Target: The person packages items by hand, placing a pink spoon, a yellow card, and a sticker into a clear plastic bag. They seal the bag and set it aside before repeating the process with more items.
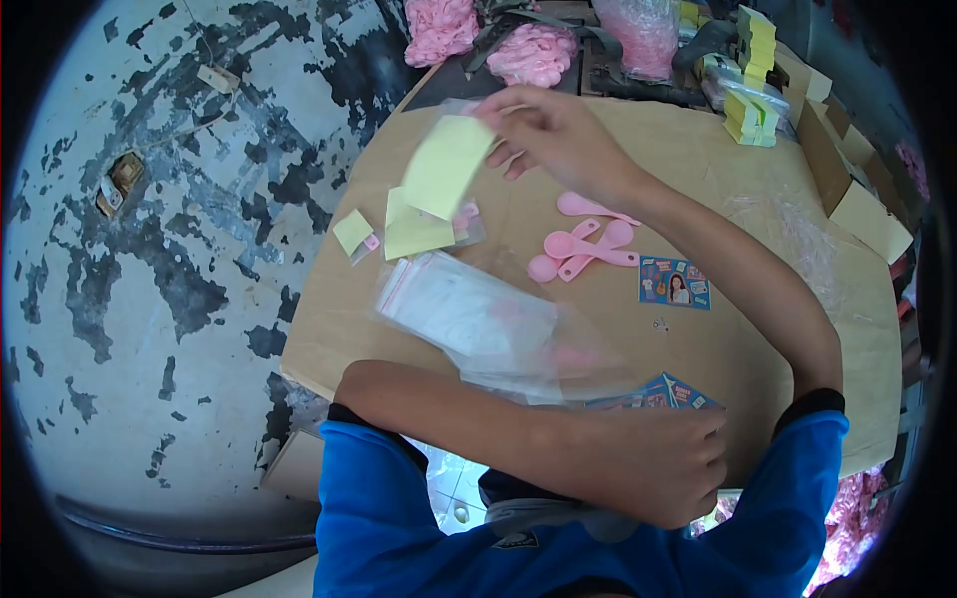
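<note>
My right hand [533,135] reaches across the far part of the table, its fingers closed on the top of a clear plastic bag with a pale yellow card [449,164] in it. Beneath hang or lie more bagged yellow cards [414,227], plus a small one [352,232] at the left edge. My left hand [663,463] is curled at the near edge beside blue printed cards [683,391]; what its fingers hold, if anything, is hidden. Clear zip bags [478,309] lie in a stack between my arms. Several pink plastic spoons [583,247] lie crossed near a blue photo card [675,283].
Brown paper covers the table [778,349]. Pink bundles [533,53] and a wrapped pink pack [638,40] stand at the back. Yellow card stacks [751,115] and an open cardboard box [852,184] are at far right. A peeling wall [169,299] stands left.
</note>
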Demonstrator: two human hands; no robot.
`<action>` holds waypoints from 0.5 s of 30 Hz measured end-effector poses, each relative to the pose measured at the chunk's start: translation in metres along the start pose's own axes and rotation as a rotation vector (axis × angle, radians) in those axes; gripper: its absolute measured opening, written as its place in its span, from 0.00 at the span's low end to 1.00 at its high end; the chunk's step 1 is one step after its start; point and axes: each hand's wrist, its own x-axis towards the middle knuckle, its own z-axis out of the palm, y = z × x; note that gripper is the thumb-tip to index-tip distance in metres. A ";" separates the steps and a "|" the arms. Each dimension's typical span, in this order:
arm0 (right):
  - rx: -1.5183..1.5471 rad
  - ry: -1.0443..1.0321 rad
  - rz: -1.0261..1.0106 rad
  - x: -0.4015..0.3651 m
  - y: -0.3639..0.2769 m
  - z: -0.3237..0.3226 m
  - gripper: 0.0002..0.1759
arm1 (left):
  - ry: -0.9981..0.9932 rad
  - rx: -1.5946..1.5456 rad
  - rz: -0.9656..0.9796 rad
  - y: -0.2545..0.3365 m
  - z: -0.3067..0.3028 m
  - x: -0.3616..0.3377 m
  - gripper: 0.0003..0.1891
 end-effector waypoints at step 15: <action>-0.306 -0.658 0.663 -0.124 -0.075 -0.014 0.35 | -0.118 0.199 0.012 -0.010 0.021 -0.006 0.08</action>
